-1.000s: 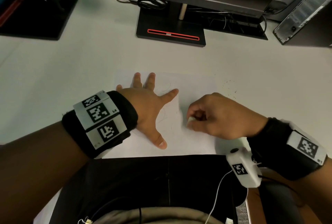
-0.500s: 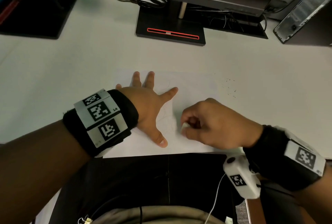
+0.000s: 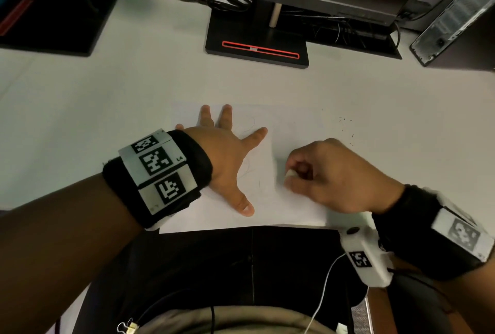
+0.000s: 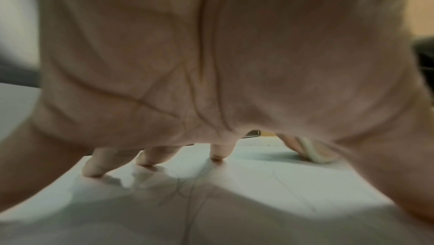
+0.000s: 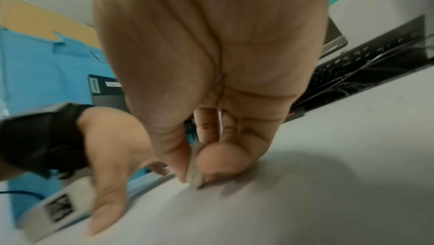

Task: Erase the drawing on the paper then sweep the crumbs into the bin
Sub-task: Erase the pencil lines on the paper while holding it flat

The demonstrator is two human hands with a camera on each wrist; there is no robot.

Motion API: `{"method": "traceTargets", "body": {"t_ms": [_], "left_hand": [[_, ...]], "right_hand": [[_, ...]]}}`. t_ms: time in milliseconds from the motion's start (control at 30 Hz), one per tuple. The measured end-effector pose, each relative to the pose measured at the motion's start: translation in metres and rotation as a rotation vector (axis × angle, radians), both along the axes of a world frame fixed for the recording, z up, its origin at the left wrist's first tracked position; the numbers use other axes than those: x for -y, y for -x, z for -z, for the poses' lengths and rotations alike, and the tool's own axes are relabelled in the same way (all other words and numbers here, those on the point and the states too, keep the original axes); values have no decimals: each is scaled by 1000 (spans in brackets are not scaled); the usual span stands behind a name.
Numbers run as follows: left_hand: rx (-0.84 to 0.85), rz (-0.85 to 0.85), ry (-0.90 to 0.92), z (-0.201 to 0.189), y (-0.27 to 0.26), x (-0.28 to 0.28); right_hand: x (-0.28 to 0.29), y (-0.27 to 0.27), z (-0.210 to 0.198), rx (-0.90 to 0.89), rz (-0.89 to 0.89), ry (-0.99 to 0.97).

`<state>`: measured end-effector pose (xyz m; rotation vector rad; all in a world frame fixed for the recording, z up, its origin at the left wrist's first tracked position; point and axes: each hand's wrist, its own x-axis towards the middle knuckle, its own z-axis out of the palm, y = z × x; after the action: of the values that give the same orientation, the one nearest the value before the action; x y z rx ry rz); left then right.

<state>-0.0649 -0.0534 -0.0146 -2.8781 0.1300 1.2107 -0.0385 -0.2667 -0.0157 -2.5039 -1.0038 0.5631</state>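
Note:
A white sheet of paper [image 3: 270, 207] lies at the desk's near edge, with faint pencil lines [image 3: 261, 183] left on it. My left hand [image 3: 227, 156] lies flat on the sheet with fingers spread, pressing it down. My right hand [image 3: 292, 175] pinches a small white eraser [image 3: 290, 173] between thumb and fingers, its lower edge on the paper just right of the lines. The right wrist view shows the eraser [image 5: 194, 165] touching the sheet. In the left wrist view the pencil lines [image 4: 187, 191] run under my palm, and the eraser [image 4: 314, 153] is at the right.
Dark eraser crumbs [image 3: 347, 128] are scattered on the white desk [image 3: 107, 108] right of the sheet. A monitor base [image 3: 257, 41] with a red stripe stands behind, another stand [image 3: 61, 17] at far left, cables and a computer case [image 3: 455, 17] at far right. No bin is in view.
My right hand with the eraser moved left and toward me across the paper, then slid back to the right. The left hand has stayed flat on the sheet.

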Motion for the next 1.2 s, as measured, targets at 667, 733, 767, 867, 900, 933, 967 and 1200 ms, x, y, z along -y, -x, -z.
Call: {"method": "traceTargets", "body": {"t_ms": [667,733,767,867,900,933,967,1200], "left_hand": [[-1,-6,-6,2,-1,1],[-1,-5,-9,2,-2,1],[-2,-4,-10,2,-2,1],[-3,-3,-13,2,-2,1],[-1,-3,-12,2,-2,1],[-1,-4,-10,3,-2,1],[0,-4,-9,3,-1,1],[0,-5,-6,3,-1,1]], "right_hand": [[-12,18,-4,-87,-147,-10],[-9,13,-6,-105,-141,13],[-7,7,-6,-82,-109,15],[-10,6,-5,-15,-89,1],[-13,11,-5,-31,-118,-7],[-14,17,-5,-70,-150,-9],[-14,19,-6,-111,-168,-4],[-13,12,-8,-109,-158,15]]}}
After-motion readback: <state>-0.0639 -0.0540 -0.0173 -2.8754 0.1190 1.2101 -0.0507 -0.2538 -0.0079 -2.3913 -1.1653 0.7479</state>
